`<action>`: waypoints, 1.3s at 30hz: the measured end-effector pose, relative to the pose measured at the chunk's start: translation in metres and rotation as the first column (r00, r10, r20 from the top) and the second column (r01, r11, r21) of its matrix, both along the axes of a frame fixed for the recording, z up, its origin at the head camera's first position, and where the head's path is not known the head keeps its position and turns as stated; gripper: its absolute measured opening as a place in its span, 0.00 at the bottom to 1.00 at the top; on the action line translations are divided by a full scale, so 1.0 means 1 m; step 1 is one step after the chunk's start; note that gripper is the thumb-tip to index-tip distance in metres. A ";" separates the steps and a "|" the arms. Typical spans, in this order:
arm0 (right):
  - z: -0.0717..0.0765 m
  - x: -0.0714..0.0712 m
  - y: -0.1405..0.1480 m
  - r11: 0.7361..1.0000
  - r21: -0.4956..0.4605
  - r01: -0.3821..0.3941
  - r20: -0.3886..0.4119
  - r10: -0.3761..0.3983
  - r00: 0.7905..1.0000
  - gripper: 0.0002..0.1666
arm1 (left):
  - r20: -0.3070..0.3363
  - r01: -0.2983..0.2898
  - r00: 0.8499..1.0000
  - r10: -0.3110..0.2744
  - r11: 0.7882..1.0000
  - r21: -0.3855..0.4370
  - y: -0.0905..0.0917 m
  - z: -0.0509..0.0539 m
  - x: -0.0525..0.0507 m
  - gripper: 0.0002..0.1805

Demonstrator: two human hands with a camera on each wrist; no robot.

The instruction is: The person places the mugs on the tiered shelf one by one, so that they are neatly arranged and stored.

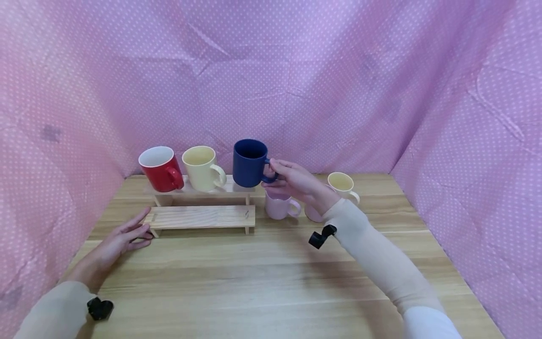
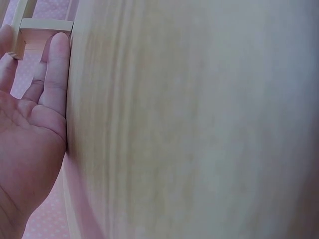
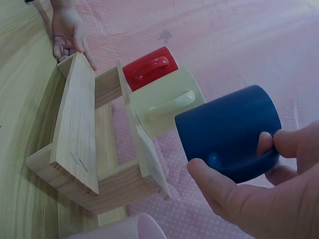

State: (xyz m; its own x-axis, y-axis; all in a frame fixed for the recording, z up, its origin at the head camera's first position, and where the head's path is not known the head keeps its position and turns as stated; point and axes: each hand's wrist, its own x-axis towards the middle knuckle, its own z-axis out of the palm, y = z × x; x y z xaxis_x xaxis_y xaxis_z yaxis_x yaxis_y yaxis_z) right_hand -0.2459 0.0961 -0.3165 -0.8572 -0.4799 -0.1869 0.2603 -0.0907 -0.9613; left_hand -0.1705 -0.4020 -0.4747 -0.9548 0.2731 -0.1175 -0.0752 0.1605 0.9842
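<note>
A dark blue mug (image 1: 249,165) is upright at the right end of the two-step wooden rack's upper shelf. My right hand (image 1: 298,181) grips its handle, thumb and fingers round it in the right wrist view. Whether the mug's base touches the shelf I cannot tell. To its left on the upper shelf stand a pale yellow mug (image 1: 200,169) and a red mug (image 1: 162,170). My left hand (image 1: 123,238) touches the left end of the rack's lower shelf (image 1: 199,216); its fingers lie fairly straight against the end in the left wrist view.
Right of the rack a pink mug (image 1: 277,206) stands on the wooden table (image 1: 254,282). Another pink mug (image 1: 312,213), partly hidden by my right arm, and a yellow mug (image 1: 340,182) are farther right. Pink dotted cloth (image 1: 271,70) hangs around the back and sides.
</note>
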 end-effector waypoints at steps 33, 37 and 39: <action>-0.049 -0.009 -0.039 0.998 -0.024 0.061 -0.076 -0.062 0.995 0.23 | 0.009 0.012 1.000 -0.012 1.000 -0.005 -0.002 0.003 -0.002 0.35; -0.053 -0.008 -0.038 0.998 -0.026 0.059 -0.090 -0.061 0.994 0.25 | 0.004 0.017 1.000 -0.017 1.000 0.014 -0.001 0.001 -0.002 0.35; -0.054 -0.008 -0.038 0.998 -0.026 0.061 -0.094 -0.063 0.994 0.24 | 0.003 0.017 1.000 -0.017 1.000 0.014 -0.001 0.001 -0.002 0.34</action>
